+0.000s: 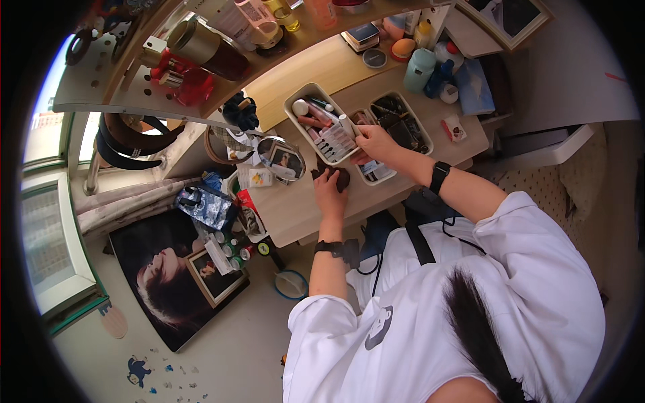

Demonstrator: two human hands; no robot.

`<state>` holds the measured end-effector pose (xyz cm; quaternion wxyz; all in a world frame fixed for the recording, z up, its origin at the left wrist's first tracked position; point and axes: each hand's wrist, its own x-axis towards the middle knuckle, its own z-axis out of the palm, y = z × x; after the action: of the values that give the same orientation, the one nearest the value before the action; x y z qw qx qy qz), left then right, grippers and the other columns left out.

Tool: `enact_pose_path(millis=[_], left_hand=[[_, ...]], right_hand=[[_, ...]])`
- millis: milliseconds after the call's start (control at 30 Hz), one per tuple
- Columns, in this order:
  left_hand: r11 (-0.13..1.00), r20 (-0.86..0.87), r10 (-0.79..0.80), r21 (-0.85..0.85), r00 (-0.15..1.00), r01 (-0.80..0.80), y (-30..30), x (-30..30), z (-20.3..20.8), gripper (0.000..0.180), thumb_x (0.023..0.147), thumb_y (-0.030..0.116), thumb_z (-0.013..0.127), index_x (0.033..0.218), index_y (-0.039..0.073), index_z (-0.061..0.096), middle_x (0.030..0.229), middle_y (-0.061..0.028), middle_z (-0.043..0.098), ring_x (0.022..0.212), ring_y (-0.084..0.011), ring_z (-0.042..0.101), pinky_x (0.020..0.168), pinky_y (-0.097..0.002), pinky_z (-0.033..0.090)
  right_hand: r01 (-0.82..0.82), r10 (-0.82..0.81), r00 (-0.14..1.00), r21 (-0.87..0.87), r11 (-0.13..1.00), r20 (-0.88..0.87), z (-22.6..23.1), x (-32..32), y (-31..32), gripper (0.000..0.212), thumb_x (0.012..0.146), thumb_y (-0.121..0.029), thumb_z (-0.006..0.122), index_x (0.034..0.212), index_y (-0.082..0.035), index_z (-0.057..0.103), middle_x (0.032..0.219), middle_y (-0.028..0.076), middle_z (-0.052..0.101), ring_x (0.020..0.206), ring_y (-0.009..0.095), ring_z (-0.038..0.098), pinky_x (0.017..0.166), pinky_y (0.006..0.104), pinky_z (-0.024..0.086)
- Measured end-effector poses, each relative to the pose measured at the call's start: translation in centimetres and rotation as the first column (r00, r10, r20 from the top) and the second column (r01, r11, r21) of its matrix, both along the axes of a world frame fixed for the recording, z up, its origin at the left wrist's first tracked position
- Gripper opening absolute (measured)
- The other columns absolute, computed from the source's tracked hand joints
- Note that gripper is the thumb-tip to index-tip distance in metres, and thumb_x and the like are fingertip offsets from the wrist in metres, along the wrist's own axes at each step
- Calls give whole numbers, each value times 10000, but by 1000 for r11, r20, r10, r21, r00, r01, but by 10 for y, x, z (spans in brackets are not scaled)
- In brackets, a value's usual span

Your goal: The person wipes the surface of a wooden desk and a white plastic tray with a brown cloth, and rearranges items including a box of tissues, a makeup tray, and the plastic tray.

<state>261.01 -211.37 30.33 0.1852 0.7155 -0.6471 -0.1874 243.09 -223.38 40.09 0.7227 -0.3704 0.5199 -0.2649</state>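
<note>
White tube (347, 125), slim and cylindrical, above the inner right edge of an oblong white bin (306, 133). Long axis slanting from upper left to lower right; free end toward the upper left, over the bin's contents, other end within the fingers of the right hand (376, 142). Right thumb and fingers pinched on the tube. Just below the bin, a dark brown object (343, 178), rounded, partly covered by the left hand (330, 193); fingers curled over its top, pointing away from the body; firm grip or mere contact impossible to tell. Inside the bin: pink tubes and small black-tipped applicators. Just beside, to the right, a second white tray (415, 119), filled with dark items. To the left, a round mirror (282, 161), tilted. Beneath all, a pale wooden tabletop (302, 208). Farther right, a red-and-white packet (454, 128); beyond, a teal bottle (420, 69), near a blue packet (476, 87).
</note>
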Motion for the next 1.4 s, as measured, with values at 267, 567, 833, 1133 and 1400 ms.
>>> enact_pose_path(millis=[267, 567, 833, 1133, 1400], left_hand=[[985, -287, 165, 100, 944, -142, 38, 31, 43, 505, 680, 113, 740, 1181, 72, 695, 1165, -137, 660, 1061, -335, 643, 944, -385, 509], [958, -499, 287, 122, 818, -261, 83, 70, 97, 460, 736, 49, 732, 1192, 32, 676, 1197, -138, 660, 1089, -239, 639, 963, -339, 492], [940, -661, 299, 81, 688, -331, 29, 41, 149, 433, 788, 28, 723, 1215, -3, 655, 1192, -106, 653, 1038, -181, 642, 901, -311, 526], [949, -649, 116, -151, 752, -276, -65, 15, 169, 441, 778, 40, 741, 1209, -7, 658, 1147, -117, 686, 1033, -180, 653, 914, -310, 515], [901, -236, 103, -388, 966, -191, -177, -5, 153, 513, 772, 169, 752, 1258, 51, 635, 1266, -185, 602, 1144, -324, 585, 1009, -422, 450]], right_hand=[[-83, 84, 996, 36, 996, -31, -22, -9, 56, 324, 923, -78, 412, 1167, 4, 609, 944, 148, 690, 698, 248, 732, 593, 331, 611], [-140, 145, 977, 41, 989, -158, -46, 16, 82, 324, 921, -82, 406, 1172, -8, 597, 846, 161, 708, 673, 242, 732, 551, 334, 601], [-222, 140, 886, -141, 965, -441, -55, 24, 86, 377, 921, -129, 503, 1293, -65, 505, 859, 210, 701, 764, 384, 703, 765, 460, 560], [-487, 366, 765, -102, 868, -530, -32, 9, 72, 466, 923, -189, 579, 1361, -86, 458, 915, 182, 703, 701, 301, 707, 733, 430, 550], [-473, -171, 711, -644, 601, -682, 6, -19, -52, 310, 841, -146, 614, 1132, -40, 605, 1137, 180, 611, 1137, 355, 576, 929, 413, 501]])
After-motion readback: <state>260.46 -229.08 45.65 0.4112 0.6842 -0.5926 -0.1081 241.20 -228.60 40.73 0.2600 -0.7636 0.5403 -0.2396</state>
